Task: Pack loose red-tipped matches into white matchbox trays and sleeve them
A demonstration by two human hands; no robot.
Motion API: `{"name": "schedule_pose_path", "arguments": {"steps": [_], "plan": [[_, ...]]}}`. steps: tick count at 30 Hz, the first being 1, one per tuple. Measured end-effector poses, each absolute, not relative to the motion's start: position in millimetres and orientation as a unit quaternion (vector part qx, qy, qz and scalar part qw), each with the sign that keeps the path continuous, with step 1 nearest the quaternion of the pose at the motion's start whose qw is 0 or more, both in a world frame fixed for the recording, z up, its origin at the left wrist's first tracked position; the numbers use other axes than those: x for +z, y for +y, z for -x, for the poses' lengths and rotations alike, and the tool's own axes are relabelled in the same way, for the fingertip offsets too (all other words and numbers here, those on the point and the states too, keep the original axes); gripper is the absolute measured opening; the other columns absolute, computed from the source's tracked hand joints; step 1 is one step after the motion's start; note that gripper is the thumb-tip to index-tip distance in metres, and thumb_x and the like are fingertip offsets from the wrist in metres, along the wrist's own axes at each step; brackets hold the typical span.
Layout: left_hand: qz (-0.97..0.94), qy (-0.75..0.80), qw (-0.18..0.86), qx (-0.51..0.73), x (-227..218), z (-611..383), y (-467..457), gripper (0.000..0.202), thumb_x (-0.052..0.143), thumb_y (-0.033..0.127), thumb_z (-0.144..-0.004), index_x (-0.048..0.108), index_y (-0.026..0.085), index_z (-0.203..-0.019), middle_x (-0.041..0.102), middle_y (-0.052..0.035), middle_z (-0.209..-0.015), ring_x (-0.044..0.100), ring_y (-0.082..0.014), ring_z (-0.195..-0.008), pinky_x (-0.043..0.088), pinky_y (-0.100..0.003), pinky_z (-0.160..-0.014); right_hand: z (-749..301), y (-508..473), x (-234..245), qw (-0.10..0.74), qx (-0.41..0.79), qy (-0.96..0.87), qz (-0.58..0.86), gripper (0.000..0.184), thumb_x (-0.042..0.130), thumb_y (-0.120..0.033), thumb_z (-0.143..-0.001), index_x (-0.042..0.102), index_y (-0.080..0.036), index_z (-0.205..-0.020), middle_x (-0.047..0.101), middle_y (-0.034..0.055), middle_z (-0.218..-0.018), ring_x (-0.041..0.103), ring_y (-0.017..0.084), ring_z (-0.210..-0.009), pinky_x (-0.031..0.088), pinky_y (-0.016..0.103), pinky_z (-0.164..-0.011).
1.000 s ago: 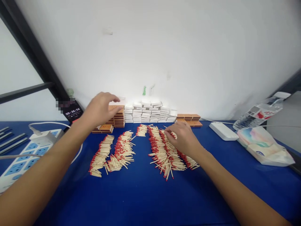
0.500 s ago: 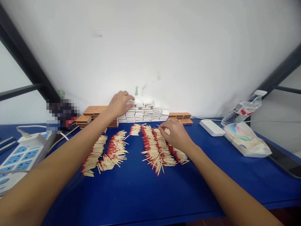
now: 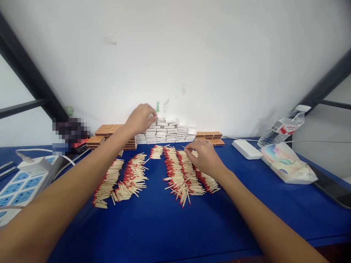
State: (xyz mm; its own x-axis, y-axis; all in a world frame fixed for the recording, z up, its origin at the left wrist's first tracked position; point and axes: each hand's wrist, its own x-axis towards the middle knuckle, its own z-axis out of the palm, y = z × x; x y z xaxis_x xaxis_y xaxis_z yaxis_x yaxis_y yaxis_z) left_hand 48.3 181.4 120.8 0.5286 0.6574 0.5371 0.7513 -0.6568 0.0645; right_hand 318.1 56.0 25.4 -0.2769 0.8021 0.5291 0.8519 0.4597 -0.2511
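Observation:
My left hand (image 3: 142,118) is at the top of a stack of white matchbox trays (image 3: 167,136), its thumb and fingers pinched on a white matchbox tray (image 3: 160,121). Part of that grip is hidden behind the fingers. Lower and to the right, my right hand (image 3: 204,155) hovers over rows of red-tipped matches (image 3: 173,166). A thin match (image 3: 183,147) pokes out from its closed fingertips. More matches (image 3: 134,175) lie in rows on the left, under and beside my left forearm.
Orange matchbox sleeves (image 3: 108,129) are stacked left of the trays, with more orange sleeves (image 3: 210,136) on the right. A power strip (image 3: 27,182) with cables lies at left. On the right are a white box (image 3: 246,149), a tissue pack (image 3: 290,164) and a leaning bottle (image 3: 282,128).
The fingers of my left hand have closed at the top of the tray stack. My right hand has stayed almost in place. The view has shifted slightly.

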Motion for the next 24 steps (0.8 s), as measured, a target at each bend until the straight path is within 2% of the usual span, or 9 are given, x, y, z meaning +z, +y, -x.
{"name": "schedule_pose_path", "arguments": {"steps": [5, 7, 10, 14, 17, 21, 24], "plan": [[0.872, -0.396, 0.057, -0.283, 117, -27, 118, 0.019, 0.060, 0.033, -0.103, 0.073, 0.019, -0.103, 0.077, -0.0095, -0.108, 0.066, -0.0271, -0.104, 0.051, -0.045, -0.097, -321, 59, 20, 0.317, -0.076, -0.777, 0.539, 0.023, 0.055, -0.024, -0.098, 0.069, -0.023, -0.081, 0.078, 0.0054, -0.084, 0.064, 0.026, -0.090, 0.037, 0.043, -0.089], [0.883, -0.374, 0.027, -0.282, 101, -17, 82, 0.016, 0.064, 0.036, -0.102, 0.073, 0.023, -0.102, 0.077, -0.0053, -0.107, 0.069, -0.0232, -0.100, 0.053, -0.040, -0.093, -322, 60, 20, 0.314, -0.086, -0.775, 0.542, 0.023, 0.055, -0.024, -0.098, 0.069, -0.023, -0.079, 0.077, 0.0047, -0.083, 0.063, 0.026, -0.088, 0.037, 0.044, -0.089], [0.892, -0.328, -0.091, -0.296, 68, -7, 33, 0.018, 0.072, 0.040, -0.098, 0.072, 0.026, -0.109, 0.077, -0.0043, -0.112, 0.071, -0.0226, -0.105, 0.056, -0.038, -0.092, -333, 61, 28, 0.310, -0.100, -0.775, 0.541, 0.024, 0.056, -0.025, -0.097, 0.071, -0.023, -0.079, 0.078, 0.0054, -0.084, 0.065, 0.028, -0.090, 0.039, 0.045, -0.088], [0.895, -0.276, -0.159, -0.312, 29, -6, 1, 0.008, 0.075, 0.032, -0.097, 0.071, 0.025, -0.101, 0.078, -0.0062, -0.117, 0.074, -0.0221, -0.106, 0.060, -0.036, -0.092, -375, 63, 45, 0.315, -0.050, -0.748, 0.581, 0.020, 0.061, -0.033, -0.094, 0.076, -0.023, -0.087, 0.079, 0.0087, -0.088, 0.067, 0.028, -0.085, 0.046, 0.041, -0.076], [0.890, -0.254, -0.165, -0.341, 14, -7, -2, 0.008, 0.076, 0.029, -0.096, 0.071, 0.025, -0.100, 0.079, -0.0064, -0.114, 0.076, -0.0208, -0.099, 0.063, -0.033, -0.085, -414, 65, 47, 0.278, 0.036, -0.737, 0.616, 0.024, 0.065, -0.043, -0.091, 0.077, -0.023, -0.085, 0.078, 0.0080, -0.082, 0.066, 0.025, -0.075, 0.048, 0.038, -0.069], [0.880, -0.259, -0.152, -0.369, 9, -4, -1, 0.012, 0.077, 0.027, -0.095, 0.071, 0.026, -0.106, 0.079, -0.0069, -0.118, 0.077, -0.0218, -0.104, 0.064, -0.035, -0.090, -439, 72, 38, 0.226, 0.113, -0.753, 0.608, 0.034, 0.067, -0.057, -0.089, 0.078, -0.025, -0.084, 0.080, 0.0070, -0.086, 0.068, 0.025, -0.077, 0.050, 0.038, -0.071], [0.880, -0.273, -0.115, -0.370, 9, 0, 0, 0.016, 0.076, 0.025, -0.096, 0.072, 0.028, -0.111, 0.078, -0.0065, -0.122, 0.075, -0.0232, -0.111, 0.063, -0.038, -0.096, -436, 78, 32, 0.195, 0.133, -0.766, 0.598, 0.034, 0.068, -0.057, -0.088, 0.080, -0.026, -0.087, 0.081, 0.0043, -0.086, 0.069, 0.024, -0.078, 0.049, 0.036, -0.071]]}}
